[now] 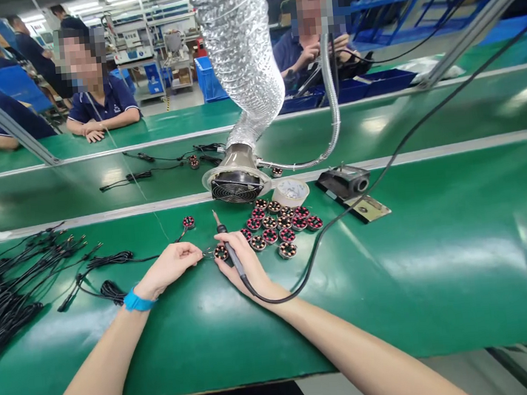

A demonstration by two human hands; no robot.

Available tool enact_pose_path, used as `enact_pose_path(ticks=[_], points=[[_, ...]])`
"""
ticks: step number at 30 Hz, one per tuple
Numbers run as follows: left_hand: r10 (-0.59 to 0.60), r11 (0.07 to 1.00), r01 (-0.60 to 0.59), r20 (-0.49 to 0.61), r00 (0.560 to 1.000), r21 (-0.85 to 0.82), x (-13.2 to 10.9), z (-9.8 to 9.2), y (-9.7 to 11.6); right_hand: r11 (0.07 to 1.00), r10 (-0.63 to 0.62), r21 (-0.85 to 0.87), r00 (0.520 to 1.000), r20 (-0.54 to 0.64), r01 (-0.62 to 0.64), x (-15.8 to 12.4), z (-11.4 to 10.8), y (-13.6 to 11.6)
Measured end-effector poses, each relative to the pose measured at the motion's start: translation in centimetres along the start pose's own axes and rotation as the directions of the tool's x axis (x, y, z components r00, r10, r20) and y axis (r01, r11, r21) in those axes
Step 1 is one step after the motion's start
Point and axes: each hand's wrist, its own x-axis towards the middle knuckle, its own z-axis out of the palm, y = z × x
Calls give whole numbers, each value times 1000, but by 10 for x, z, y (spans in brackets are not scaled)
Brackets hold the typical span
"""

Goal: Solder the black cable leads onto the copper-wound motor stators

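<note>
My right hand (243, 259) is closed around a soldering iron (231, 248), its tip pointing up and away from me. The same hand's fingertips touch a small round motor stator (221, 252) with copper windings. Just left of it, my left hand (177, 266) pinches thin wire ends (207, 252) that reach toward the stator. A blue band (138, 300) circles my left wrist. Behind my hands lies another stator (188, 222) with a lead attached. Several more stators (270, 222) sit grouped to the right of the soldering iron.
A fume duct with a fan (238, 188) hangs over the bench. A tape roll (290, 192) and a soldering iron stand (351, 181) are at the right. Bundled black cables (7, 297) fill the left. The iron's cord (316, 254) arcs over my right forearm. People sit across the bench.
</note>
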Motion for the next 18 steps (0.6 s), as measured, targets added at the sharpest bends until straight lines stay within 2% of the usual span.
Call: enact_pose_path(ticks=[6,10,18], points=[[-16,997,14,-23,1000,-74,6,7,-4,1000,-11,3,1000,-2,11,2,-2,0],[-55,997,55,-15,998,-46,7,11,-2,1000,-20,1,1000,-1,20,2,-4,-3],[16,1000,-16,-23,1000,14,7,16,-5,1000,-2,4,1000,10,2,1,-5,-5]])
